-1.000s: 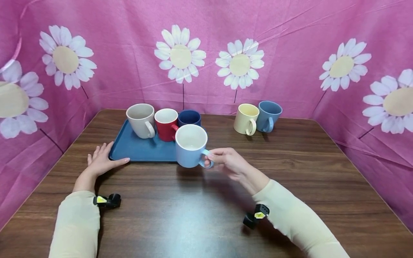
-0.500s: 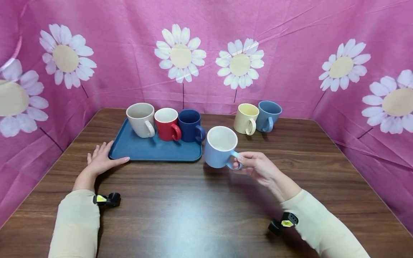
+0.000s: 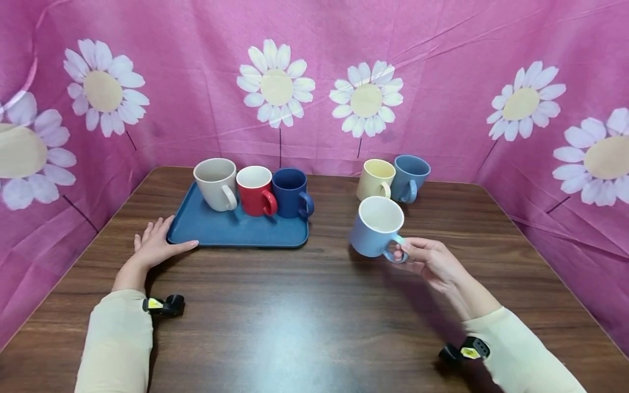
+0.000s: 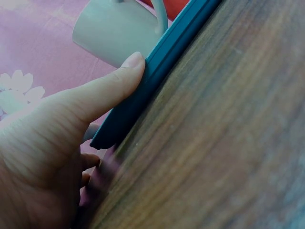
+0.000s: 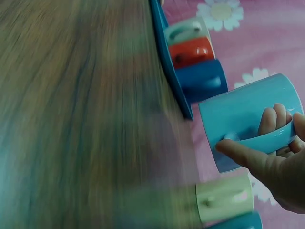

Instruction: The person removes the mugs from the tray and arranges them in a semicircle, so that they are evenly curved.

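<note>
Head view: the right hand [image 3: 429, 262] grips the light blue mug [image 3: 375, 228] by its handle, lifted near the table's [image 3: 314, 316] far right corner; rigid, likely breakable ceramic, best carried so. Left wrist view: the left hand [image 4: 57, 138] lies flat, thumb against the tray [image 4: 157, 76] edge. Right wrist view: fingers [image 5: 271, 121] thread the handle.

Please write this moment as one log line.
right hand: holds light blue mug by handle, off tray | left hand: touches blue tray edge
</note>
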Demonstrator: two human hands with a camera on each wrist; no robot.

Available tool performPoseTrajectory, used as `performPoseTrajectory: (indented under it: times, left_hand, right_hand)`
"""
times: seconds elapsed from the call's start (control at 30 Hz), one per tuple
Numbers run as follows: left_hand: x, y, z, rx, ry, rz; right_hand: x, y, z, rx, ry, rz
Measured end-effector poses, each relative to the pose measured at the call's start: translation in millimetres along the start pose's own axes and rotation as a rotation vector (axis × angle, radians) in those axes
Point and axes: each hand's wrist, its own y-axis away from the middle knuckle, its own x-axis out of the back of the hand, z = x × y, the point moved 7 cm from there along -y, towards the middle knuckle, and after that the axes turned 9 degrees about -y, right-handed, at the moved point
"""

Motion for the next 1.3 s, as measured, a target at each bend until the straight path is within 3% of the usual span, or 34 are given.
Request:
performPoseTrajectory:
  times: [0.4,1.03,1.3]
  left_hand:
    - [-0.6,-0.4,1.6,0.000,0.000,-0.004]
    - [1.9,-1.3,-0.2,0.006,-0.009,-0.004]
    - [1.7,-0.8,-0.1,0.011,-0.003,-0.006]
  right_hand:
    - [42,20,-19,0.074,-0.107,-0.007]
    - [107,17,-46,0.100,-0.291,0.072]
    - [136,7,-54,0.081,-0.332,0.233]
